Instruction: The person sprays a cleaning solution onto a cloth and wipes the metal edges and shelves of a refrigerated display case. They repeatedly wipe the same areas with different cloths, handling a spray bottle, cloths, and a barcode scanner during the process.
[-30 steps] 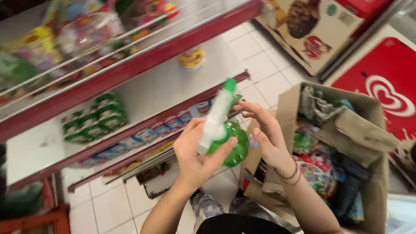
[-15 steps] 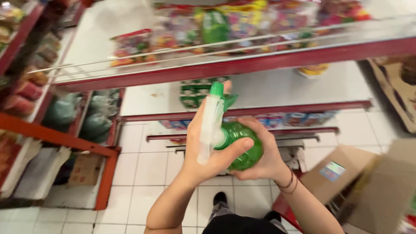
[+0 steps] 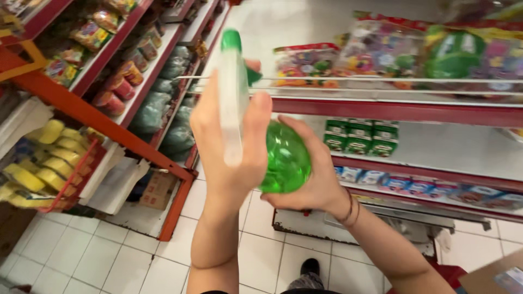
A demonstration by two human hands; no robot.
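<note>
In front of the red shelf [image 3: 392,111], left hand [image 3: 229,141] wraps the white tube [image 3: 231,103]; right hand [image 3: 313,174] cups the green ball [image 3: 286,158] beside it; loose cupping could let the ball drop.

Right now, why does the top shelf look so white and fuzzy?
In the head view, strong light washes out the white top shelf and smears the toy packets on it; the green ball toy glints with small highlights, and the white tube in the left hand looks soft from motion blur.
</note>
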